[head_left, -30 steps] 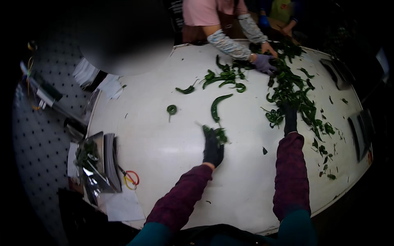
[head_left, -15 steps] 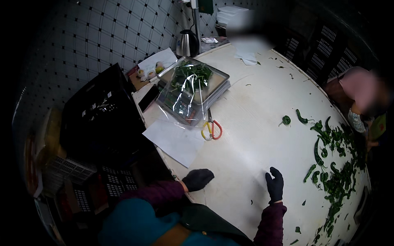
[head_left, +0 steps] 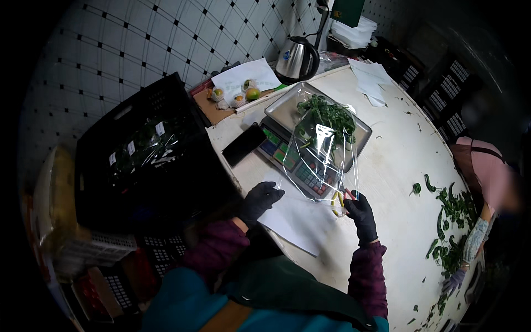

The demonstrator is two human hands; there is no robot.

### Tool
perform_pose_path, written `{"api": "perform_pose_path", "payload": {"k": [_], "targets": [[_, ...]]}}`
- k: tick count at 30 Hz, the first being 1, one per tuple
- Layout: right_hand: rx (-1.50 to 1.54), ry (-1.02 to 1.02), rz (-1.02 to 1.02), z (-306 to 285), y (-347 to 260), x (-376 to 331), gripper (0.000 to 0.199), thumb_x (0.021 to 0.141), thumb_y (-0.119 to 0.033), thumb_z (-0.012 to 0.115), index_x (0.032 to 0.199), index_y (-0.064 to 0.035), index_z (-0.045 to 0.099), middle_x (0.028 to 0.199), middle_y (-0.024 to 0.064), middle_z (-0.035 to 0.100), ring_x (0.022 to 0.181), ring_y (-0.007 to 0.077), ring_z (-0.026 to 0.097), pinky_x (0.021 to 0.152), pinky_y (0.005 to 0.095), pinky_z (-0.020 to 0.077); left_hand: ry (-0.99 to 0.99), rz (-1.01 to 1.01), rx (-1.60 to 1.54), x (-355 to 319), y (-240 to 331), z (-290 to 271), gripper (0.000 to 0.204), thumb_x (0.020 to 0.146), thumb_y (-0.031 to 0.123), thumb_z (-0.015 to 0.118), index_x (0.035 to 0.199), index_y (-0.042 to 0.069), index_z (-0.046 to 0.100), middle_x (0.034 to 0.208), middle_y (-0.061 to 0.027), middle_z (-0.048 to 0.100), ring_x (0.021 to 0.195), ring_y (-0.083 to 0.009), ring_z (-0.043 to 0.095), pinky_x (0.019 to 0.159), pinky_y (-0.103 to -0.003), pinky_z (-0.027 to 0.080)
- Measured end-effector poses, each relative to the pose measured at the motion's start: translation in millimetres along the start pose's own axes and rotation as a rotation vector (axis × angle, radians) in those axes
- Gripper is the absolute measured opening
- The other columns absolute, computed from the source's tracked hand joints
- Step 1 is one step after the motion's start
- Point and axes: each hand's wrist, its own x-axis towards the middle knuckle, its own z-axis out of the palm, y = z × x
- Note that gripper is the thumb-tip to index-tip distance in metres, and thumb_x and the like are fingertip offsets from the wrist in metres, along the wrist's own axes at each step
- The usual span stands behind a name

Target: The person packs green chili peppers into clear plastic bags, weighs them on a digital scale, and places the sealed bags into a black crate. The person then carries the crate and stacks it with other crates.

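Observation:
A clear plastic bag (head_left: 326, 138) with leafy greens (head_left: 321, 113) inside lies on the metal tray (head_left: 362, 131) of a weighing scale (head_left: 315, 176). Its near edge stretches between my two hands, both in dark gloves. My left hand (head_left: 260, 202) pinches the left corner of that edge, low over a white paper sheet (head_left: 301, 227). At the right corner, my right hand (head_left: 360, 216) has its fingers closed on the plastic. Scissors (head_left: 336, 203) with yellow and red handles lie right beside those fingers, partly covered by the bag.
Left of the table stands a black crate (head_left: 83, 166) with bagged greens. A phone (head_left: 243, 145) lies by the scale; a kettle (head_left: 297, 60) and wrapped fruits (head_left: 251, 93) are behind. Green peppers (head_left: 448, 221) are spread at right, where a co-worker's gloved hand (head_left: 453, 282) reaches in.
Both hands have moved from over the bare table to the bag's near edge and closed on it. My view has turned left, toward the scale. The co-worker's hand has come to the peppers.

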Motion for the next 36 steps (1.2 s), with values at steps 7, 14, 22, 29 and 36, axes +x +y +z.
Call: {"api": "perform_pose_path", "payload": {"k": [7,14,22,29,36], "targets": [[0.103,0.163,0.231,19,-46,30,0.038,0.083,-0.039,0.052,0.101,-0.0051,0.05,0.083,0.0066,0.06,0.073,0.0153,0.058,0.064,0.0287,0.0459,-0.229,-0.205,-0.098,62,42,-9,0.026,0.083,0.03,0.053,0.099,0.01,0.054,0.085,-0.0054,0.061,0.079,-0.0154,0.058,0.068,-0.031,0.047],[0.651,0.121,-0.366,3,-136,10,0.024,0.085,-0.022,0.049,0.095,-0.0007,0.054,0.087,0.0135,0.06,0.078,0.0213,0.059,0.072,0.0358,0.0483,-0.499,0.413,-0.277,86,175,23,0.021,0.087,0.018,0.049,0.09,-0.001,0.057,0.082,-0.0077,0.061,0.074,-0.0152,0.059,0.068,-0.026,0.048],[0.39,0.685,-0.847,-71,-122,-133,0.024,0.085,-0.015,0.05,0.103,-0.0001,0.054,0.092,0.0094,0.058,0.083,0.0208,0.059,0.073,0.0365,0.0506,-0.958,-0.029,-0.235,70,190,167,0.02,0.087,0.026,0.05,0.086,0.007,0.055,0.083,-0.0062,0.058,0.081,-0.0171,0.058,0.073,-0.031,0.045],[0.025,1.179,-0.305,22,-63,-246,0.027,0.089,-0.016,0.037,0.093,0.0009,0.057,0.087,0.013,0.061,0.079,0.0186,0.058,0.073,0.0292,0.0458,-1.24,-0.499,-0.289,46,77,233,0.023,0.083,0.018,0.051,0.097,0.0,0.053,0.1,-0.0182,0.057,0.096,-0.0306,0.055,0.085,-0.041,0.045],[-0.096,0.342,-0.084,62,43,-241,0.027,0.079,-0.017,0.057,0.102,-0.0021,0.055,0.09,0.0137,0.059,0.085,0.0254,0.058,0.074,0.0328,0.0461,-0.72,-0.802,-0.25,94,-49,162,0.039,0.086,0.041,0.042,0.1,0.006,0.053,0.103,-0.0144,0.056,0.095,-0.0272,0.052,0.084,-0.042,0.04]]}}
